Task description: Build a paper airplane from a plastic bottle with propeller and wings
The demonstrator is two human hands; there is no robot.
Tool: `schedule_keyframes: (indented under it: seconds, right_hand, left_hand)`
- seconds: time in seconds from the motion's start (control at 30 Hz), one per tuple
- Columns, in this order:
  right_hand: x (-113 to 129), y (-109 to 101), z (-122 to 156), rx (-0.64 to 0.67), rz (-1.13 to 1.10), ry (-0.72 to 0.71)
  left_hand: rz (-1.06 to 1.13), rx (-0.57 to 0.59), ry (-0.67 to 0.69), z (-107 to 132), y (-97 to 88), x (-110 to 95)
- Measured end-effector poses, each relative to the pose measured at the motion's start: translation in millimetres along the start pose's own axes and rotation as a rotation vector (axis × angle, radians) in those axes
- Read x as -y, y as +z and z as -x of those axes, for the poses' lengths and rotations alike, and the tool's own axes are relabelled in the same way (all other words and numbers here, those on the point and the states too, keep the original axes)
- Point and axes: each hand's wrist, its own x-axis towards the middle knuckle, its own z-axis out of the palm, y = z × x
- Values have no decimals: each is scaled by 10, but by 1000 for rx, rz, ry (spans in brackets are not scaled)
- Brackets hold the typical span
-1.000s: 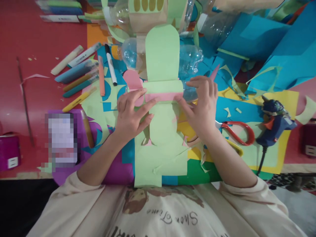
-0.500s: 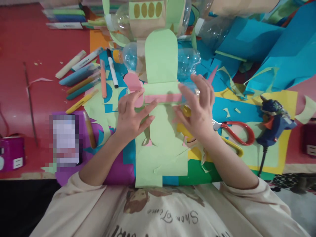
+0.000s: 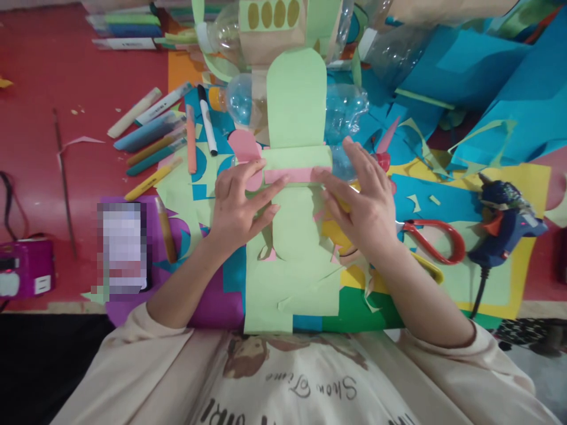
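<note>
A pink paper strip (image 3: 299,175) lies across a light green paper piece (image 3: 296,156), whose rounded flap (image 3: 296,97) reaches away over a clear plastic bottle (image 3: 348,109). At the strip's left end, my left hand (image 3: 241,203) presses with its index fingertip, fingers spread. The index finger of my right hand (image 3: 365,206) touches the right end, its other fingers apart. Pink rounded paper shapes (image 3: 243,144) stick out beside my left fingers. Under both hands lies more light green paper (image 3: 292,283).
Red-handled scissors (image 3: 436,241) and a blue glue gun (image 3: 496,221) lie to the right. Several markers (image 3: 150,130) and a phone (image 3: 124,248) are on the left. Blue paper sheets (image 3: 460,71) cover the far right, with loose scraps around.
My right index finger has come down onto the right end of the pink strip. The left hand stays on the strip's left end. The whole view has shifted slightly.
</note>
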Motion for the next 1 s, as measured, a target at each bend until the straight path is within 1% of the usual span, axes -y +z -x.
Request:
schedule_keyframes:
  seconds: [0.07, 0.17, 0.27, 0.33, 0.4, 0.47, 0.5, 0.53, 0.6, 0.8, 0.9, 1.0]
  right_hand:
    - [-38, -18, 11, -53, -7, 16]
    - [-77, -23, 17, -121, -61, 12]
    - [-82, 13, 0, -140, -135, 2]
    - [-75, 60, -19, -129, -149, 18]
    - [-68, 111, -39, -116, -145, 47]
    - [-63, 152, -58, -104, -147, 81]
    - [-61, 166, -67, -101, -151, 92]
    - [-57, 177, -76, -100, -155, 100]
    - [-44, 193, -95, -97, -155, 119]
    - [34, 263, -142, -88, -110, 203]
    - [64, 299, -148, -98, -105, 222]
    - [72, 317, -145, -102, -118, 237]
  left_hand:
    - [-10, -15, -3, 3, 4, 1]
    - [48, -103, 12, 4, -14, -16]
    - [145, -158, -19, -3, -43, -43]
    - [181, -208, -46, -10, -41, -52]
    - [196, -322, -76, -20, -11, -45]
    - [208, -454, -154, -36, 39, -25]
    - [217, -495, -211, -47, 66, -11]
    - [226, -511, -265, -60, 91, 3]
    - [248, -491, -323, -95, 132, 25]
    - [328, -428, -214, -225, 179, 17]
    - [320, -399, -219, -253, 197, 45]
    - [338, -338, -253, -252, 232, 121]
